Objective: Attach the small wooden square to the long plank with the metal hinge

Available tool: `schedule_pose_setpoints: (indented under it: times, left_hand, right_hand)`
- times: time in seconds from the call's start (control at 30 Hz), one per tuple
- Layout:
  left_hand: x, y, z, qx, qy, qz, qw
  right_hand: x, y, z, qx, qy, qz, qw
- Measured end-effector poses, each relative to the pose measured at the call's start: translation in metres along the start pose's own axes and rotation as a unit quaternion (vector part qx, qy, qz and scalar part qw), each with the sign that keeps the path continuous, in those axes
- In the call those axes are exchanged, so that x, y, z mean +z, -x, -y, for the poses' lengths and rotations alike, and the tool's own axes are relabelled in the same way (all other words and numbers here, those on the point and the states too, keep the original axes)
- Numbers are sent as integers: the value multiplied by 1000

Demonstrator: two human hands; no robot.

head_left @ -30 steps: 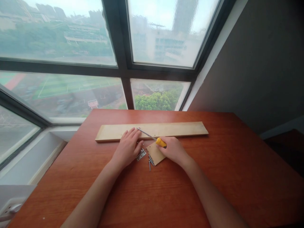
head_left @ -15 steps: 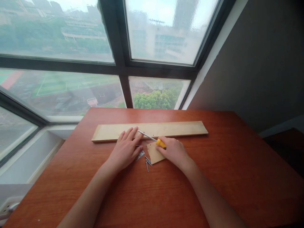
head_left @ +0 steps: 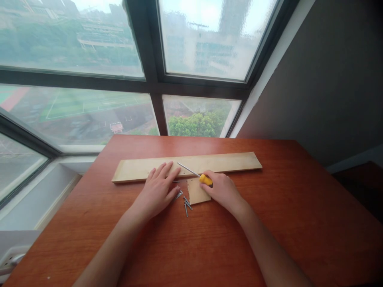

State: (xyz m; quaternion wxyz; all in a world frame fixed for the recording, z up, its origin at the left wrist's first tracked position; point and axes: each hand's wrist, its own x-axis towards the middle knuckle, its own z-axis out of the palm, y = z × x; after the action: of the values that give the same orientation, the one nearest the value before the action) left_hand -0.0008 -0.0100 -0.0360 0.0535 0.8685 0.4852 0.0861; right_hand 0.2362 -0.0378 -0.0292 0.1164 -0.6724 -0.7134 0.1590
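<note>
On the near stretch of the counter (head_left: 167, 255), saw a few screws (head_left: 187, 205) bunched beside the near left corner of a small panel (head_left: 199, 194), perhaps gathered there for easy pick-up by either hand. Slightly beyond, found a metal plate (head_left: 179, 194) partly hidden by the left hand (head_left: 160, 187), so unreadable in full shape. Spotted a thin pin (head_left: 176, 181) too, just short of the board (head_left: 221, 162). Laid the left hand palm down, fingers spread, foremost tips on the board, presumably to steady it. Wrapped the fingers of the right hand (head_left: 223, 187) round the yellow handle of the screwdriver (head_left: 206, 180), over the panel's far right corner, shaft aimed forward and left across the board, apparently to reach it clear of the left hand. Could not tell tip contact from hovering. Past the panel, had the board lying flat and crosswise, probably for full support underneath. Farthest off, looked through the window (head_left: 206, 44) onto trees (head_left: 197, 124).
</note>
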Motion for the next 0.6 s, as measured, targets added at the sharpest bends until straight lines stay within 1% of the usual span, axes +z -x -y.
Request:
schedule_pose_setpoints:
  times: [0.1,0.23,0.33,0.43,0.5,0.6]
  left_hand:
    - [1,1,0,0,0,-2,1000]
    - [-2,2,5,14,15,-10,1000]
    - [-11,0,9,38,55,-22,998]
    - [-23,-1,7,32,99,-37,994]
    - [-31,-1,4,22,114,-22,993]
    - [-37,1,1,1,100,33,994]
  right_hand:
    - [-1,0,-1,-1,-10,-6,1000]
    - [-5,-1,-3,4,-34,-20,999]
    - [-11,-2,-8,15,-47,-31,998]
    - [-16,-2,-13,32,-37,-39,998]
    - [-18,-2,-15,46,-22,-44,998]
    - [-18,-2,-17,64,1,-42,997]
